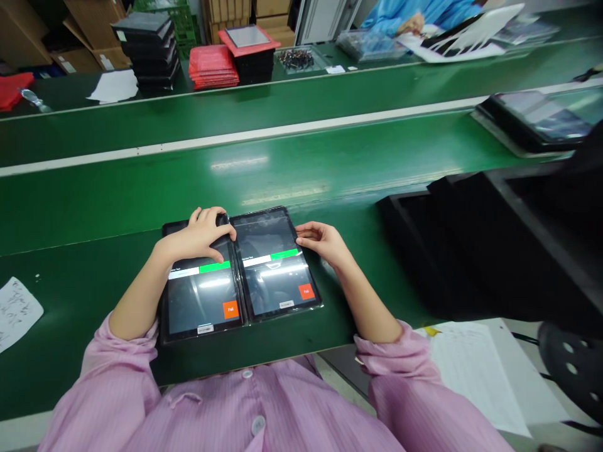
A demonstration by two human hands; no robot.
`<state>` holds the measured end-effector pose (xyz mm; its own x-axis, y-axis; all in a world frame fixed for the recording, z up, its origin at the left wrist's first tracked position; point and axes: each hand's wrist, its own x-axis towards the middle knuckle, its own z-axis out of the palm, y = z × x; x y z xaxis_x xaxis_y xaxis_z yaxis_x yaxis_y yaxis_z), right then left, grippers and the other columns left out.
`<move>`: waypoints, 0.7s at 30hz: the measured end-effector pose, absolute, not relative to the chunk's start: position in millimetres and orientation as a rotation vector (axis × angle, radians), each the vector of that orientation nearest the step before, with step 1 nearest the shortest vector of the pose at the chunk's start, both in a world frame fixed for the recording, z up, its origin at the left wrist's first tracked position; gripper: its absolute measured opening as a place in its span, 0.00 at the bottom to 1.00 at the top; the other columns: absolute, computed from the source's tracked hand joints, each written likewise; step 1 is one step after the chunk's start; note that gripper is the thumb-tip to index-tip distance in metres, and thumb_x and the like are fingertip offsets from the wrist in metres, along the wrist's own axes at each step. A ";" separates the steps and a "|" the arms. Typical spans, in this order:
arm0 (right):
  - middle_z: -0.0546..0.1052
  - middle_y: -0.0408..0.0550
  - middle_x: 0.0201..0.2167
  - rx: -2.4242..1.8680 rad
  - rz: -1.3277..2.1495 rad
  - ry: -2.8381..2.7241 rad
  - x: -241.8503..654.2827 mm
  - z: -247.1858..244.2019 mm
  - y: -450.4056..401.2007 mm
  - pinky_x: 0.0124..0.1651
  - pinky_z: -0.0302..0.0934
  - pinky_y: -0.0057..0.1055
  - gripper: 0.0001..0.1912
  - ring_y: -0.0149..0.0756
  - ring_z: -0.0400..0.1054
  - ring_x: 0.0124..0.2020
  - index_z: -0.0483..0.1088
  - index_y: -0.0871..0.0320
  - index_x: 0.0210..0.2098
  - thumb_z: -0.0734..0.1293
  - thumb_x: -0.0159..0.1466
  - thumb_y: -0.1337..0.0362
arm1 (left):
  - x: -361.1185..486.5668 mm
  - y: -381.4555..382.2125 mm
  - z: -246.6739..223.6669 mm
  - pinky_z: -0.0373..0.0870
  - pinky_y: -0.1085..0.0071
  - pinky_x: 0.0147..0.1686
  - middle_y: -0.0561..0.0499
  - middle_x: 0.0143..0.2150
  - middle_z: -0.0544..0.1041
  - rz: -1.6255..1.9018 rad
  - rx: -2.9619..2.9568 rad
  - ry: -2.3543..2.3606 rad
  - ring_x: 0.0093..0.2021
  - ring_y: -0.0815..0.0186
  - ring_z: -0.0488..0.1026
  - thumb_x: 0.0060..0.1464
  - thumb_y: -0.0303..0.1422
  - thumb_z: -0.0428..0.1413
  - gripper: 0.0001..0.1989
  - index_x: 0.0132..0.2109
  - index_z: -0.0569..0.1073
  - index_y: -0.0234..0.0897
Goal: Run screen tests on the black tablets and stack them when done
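Two tablets lie side by side on the green bench, screens up and lit, in clear film. Each screen has a green bar and an orange square marked "Fail". Over the upper part of the left tablet [203,304] rests my left hand [200,235], palm down with the fingers spread. Its fingertips reach toward the seam between the tablets. At the right edge of the right tablet [273,282], my right hand [323,242] has its fingers and thumb pinched together against the side. The undersides of both tablets are hidden.
Black trays [452,245] stand at the right, with more screens [541,119] behind them. A handwritten paper [16,314] lies at the left. Across the bench are black stacks [148,50], red pouches [213,66], a container of small parts [296,59] and a blue-sleeved person [414,16].
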<state>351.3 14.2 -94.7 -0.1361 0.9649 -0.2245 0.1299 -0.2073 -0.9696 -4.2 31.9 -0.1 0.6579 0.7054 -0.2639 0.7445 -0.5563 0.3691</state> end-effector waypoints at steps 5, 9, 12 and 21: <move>0.79 0.49 0.38 -1.340 1.444 -1.322 350.6 -92.4 15.3 0.53 0.72 0.47 0.27 0.39 0.75 0.38 0.76 0.55 0.45 0.81 0.47 0.56 | -7.1 35.6 -2.8 0.43 0.38 0.68 0.45 0.62 0.61 -0.073 2.394 1.202 0.66 0.43 0.56 0.45 0.46 0.71 0.29 0.54 0.73 0.51; 0.78 0.48 0.38 -1.332 1.472 -1.299 350.9 -91.0 16.4 0.54 0.71 0.46 0.27 0.38 0.74 0.38 0.76 0.55 0.45 0.81 0.47 0.58 | -5.9 36.4 -0.4 0.42 0.39 0.68 0.44 0.62 0.60 -0.123 2.406 1.200 0.66 0.43 0.57 0.45 0.46 0.72 0.30 0.54 0.73 0.50; 0.77 0.48 0.38 -1.327 1.457 -1.320 351.5 -91.1 16.9 0.54 0.71 0.46 0.27 0.39 0.73 0.38 0.76 0.55 0.45 0.80 0.47 0.58 | -5.0 36.2 1.5 0.42 0.39 0.67 0.44 0.62 0.60 -0.130 2.413 1.196 0.66 0.43 0.56 0.47 0.47 0.70 0.29 0.54 0.73 0.50; 0.76 0.48 0.38 -1.336 1.431 -1.373 351.4 -91.0 16.6 0.52 0.71 0.45 0.25 0.40 0.73 0.39 0.75 0.54 0.45 0.79 0.49 0.57 | -3.9 39.6 1.3 0.48 0.41 0.66 0.45 0.61 0.60 -0.130 2.370 1.175 0.65 0.43 0.56 0.45 0.47 0.70 0.28 0.53 0.73 0.51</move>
